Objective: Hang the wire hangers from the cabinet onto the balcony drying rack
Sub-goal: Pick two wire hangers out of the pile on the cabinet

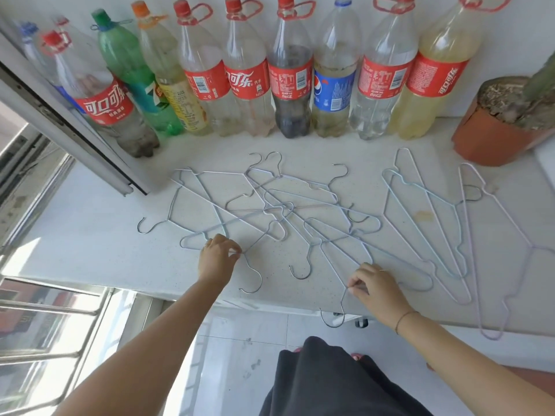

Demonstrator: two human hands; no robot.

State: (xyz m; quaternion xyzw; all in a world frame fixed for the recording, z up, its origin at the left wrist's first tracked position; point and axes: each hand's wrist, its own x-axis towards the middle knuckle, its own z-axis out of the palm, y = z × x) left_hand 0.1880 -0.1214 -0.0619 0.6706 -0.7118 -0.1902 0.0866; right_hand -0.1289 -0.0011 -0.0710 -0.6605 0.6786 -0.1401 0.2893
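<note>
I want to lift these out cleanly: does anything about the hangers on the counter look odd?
Yes. The middle hangers lie crisscrossed in a tangle, wires overlapping. The left hand and right hand each pinch one by its neck; neighbours may drag along.

free: counter [90, 250] front-left | blocked: bottles [249, 85] rear, pot [492, 139] rear-right, hangers [283, 208] centre

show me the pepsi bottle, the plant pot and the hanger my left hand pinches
pepsi bottle [332, 91], head view, blue label
plant pot [486, 139], head view, orange side wall
hanger [261, 279], head view, its hook curve
</note>
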